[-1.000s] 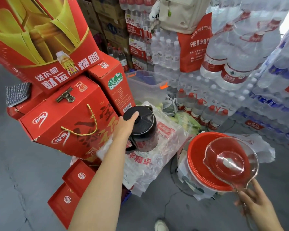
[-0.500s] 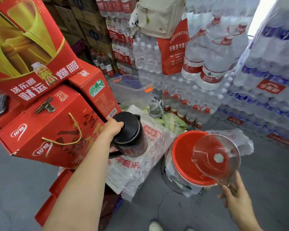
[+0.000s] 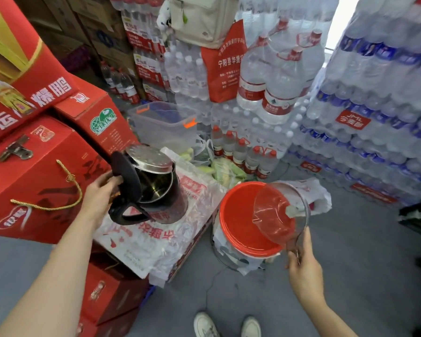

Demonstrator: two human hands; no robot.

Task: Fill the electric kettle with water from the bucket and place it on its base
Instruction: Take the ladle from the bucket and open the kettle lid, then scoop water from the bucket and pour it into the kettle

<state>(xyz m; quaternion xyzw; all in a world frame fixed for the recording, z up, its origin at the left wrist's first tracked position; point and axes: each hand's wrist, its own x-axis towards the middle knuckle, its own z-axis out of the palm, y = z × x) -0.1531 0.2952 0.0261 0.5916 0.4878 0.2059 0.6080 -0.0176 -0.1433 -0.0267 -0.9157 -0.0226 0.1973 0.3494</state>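
Observation:
A black electric kettle point(image 3: 165, 200) stands on a plastic-wrapped carton point(image 3: 151, 242). Its lid point(image 3: 131, 176) is tipped up, showing the steel inside. My left hand point(image 3: 100, 193) rests against the raised lid, just above the kettle's handle. The red-rimmed bucket point(image 3: 238, 227) sits on the floor to the right of the carton. My right hand point(image 3: 301, 268) holds a clear plastic scoop point(image 3: 280, 212) by its handle, tilted over the bucket's right side. Whether the scoop has water in it I cannot tell. The kettle's base is not in sight.
Red gift boxes point(image 3: 41, 171) are stacked at left. Shrink-wrapped packs of water bottles point(image 3: 365, 132) wall in the back and right. A clear storage bin point(image 3: 163, 125) stands behind the kettle. My white shoes point(image 3: 226, 324) are on the grey floor below the bucket.
The kettle's lid, closed a moment ago under my left hand, now stands open. The scoop in my right hand has tilted over the bucket. My view has shifted closer.

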